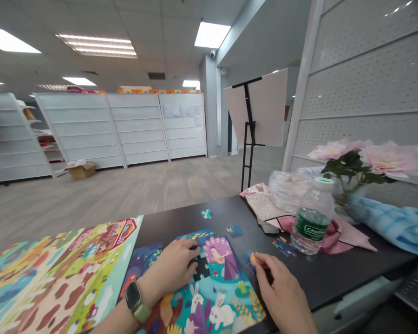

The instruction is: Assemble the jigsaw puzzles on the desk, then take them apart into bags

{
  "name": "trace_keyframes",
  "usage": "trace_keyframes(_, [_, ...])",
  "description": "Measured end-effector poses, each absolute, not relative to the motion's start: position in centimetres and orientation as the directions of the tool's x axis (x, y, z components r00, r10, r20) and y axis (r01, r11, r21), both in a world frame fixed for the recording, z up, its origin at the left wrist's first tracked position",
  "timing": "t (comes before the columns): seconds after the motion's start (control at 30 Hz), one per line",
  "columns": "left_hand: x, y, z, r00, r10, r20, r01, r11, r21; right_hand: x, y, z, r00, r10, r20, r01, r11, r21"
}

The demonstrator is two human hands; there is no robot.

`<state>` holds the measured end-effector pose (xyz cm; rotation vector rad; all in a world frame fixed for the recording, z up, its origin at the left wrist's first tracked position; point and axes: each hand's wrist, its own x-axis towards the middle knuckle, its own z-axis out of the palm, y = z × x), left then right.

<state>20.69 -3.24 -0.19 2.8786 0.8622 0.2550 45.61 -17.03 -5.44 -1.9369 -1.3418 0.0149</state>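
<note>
Head | right fingers (261,262) pinch half-hidden jigsaw piece (248,261) | left fingers (184,253) spread on puzzle (216,297)

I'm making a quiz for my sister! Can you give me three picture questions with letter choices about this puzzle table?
1. Where is the water bottle? A on the floor, B on the black table, C on a shelf.
2. What colour is the bottle's label? A green, B red, C yellow.
3. How is the jigsaw puzzle? A finished, B has a gap, C boxed.

1 B: it stands on the tabletop.
2 A: the band is dark green.
3 B: a dark gap shows by the left hand.
</note>
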Motion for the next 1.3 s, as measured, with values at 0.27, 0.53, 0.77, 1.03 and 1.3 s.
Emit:
trace_keyframes(0.27, [20.6, -3.6, -0.6, 0.807, 0.577, 0.124, 0.537, -0.805, 0.253, 45.2, -17.3, -4.8, 0.454, 0.786, 0.420, 0.799, -0.151, -0.582])
trace_keyframes(0.53, [21.4, -1.2, 0.9, 0.787, 0.610, 0.090, 0.571, -0.776, 0.269, 46.1, -17.6, -4.3, 0.528, 0.716, 0.456, 0.728, -0.104, -0.678])
trace_keyframes(0.77, [30.3, 0.1, 2.0, 0.827, 0.541, 0.153, 0.490, -0.827, 0.276, 46.9, -17.6, -4.0, 0.566, 0.723, 0.395, 0.634, -0.076, -0.769])
trace_keyframes(1.03, [38.1, 3.2, 0.0, 0.868, 0.497, 0.006, 0.457, -0.804, 0.381, 47.6, -18.5, -3.6, 0.579, 0.729, 0.365, 0.554, -0.023, -0.832])
trace_keyframes(1.3, [36.5, 8.3, 0.3, 0.794, 0.594, -0.126, 0.522, -0.561, 0.642, 46.7, -17.7, -4.0, 0.555, 0.776, 0.298, 0.480, -0.006, -0.877])
